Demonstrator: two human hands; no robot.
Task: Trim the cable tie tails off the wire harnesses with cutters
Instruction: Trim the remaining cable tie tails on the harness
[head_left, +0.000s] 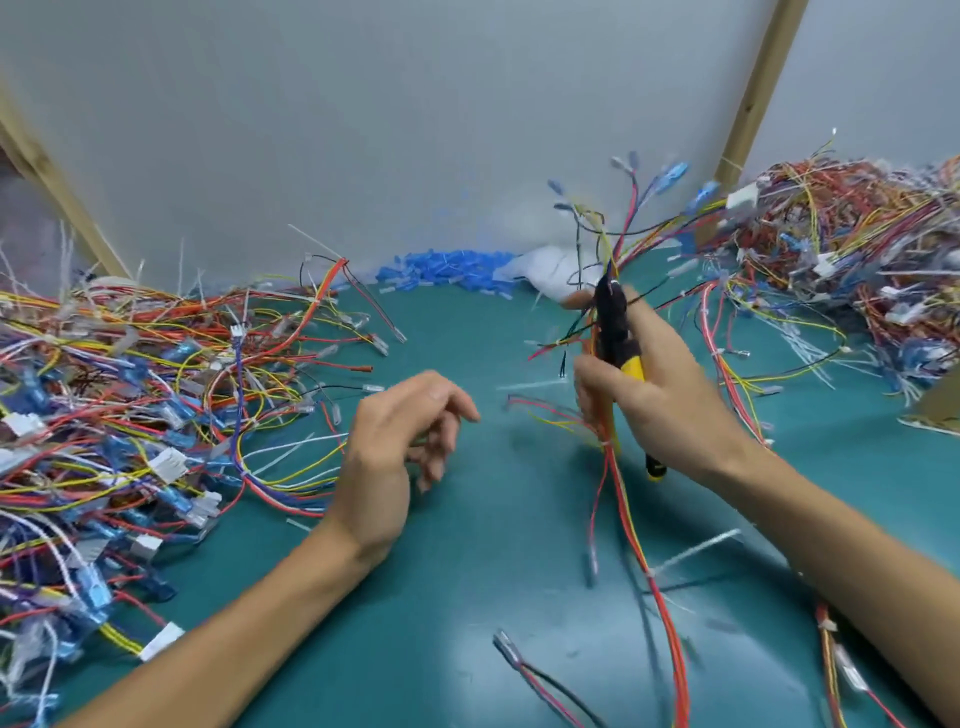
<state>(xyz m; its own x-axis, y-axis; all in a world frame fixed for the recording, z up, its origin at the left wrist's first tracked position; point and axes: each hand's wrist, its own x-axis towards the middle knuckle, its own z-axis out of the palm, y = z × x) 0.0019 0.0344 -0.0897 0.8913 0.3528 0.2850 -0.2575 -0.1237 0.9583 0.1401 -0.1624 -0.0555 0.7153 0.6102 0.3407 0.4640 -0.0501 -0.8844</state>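
Note:
My right hand (670, 395) grips a pair of cutters (615, 332) with black jaws and yellow-and-black handles, held upright above the green mat. The same hand also holds a wire harness (631, 525) of red, orange and yellow wires; its top fans out into blue-sleeved terminals (670, 174) and its lower end trails toward me. A white cable tie tail (696, 551) sticks out from the harness low down. My left hand (400, 441) hovers over the mat to the left with loosely curled fingers, holding nothing.
A big tangle of harnesses (119, 410) covers the left of the green mat (467, 597), and another pile (852, 249) fills the back right. Blue sleeves (447, 270) and a white bag (545, 267) lie by the grey wall. Cut tie tails are scattered about.

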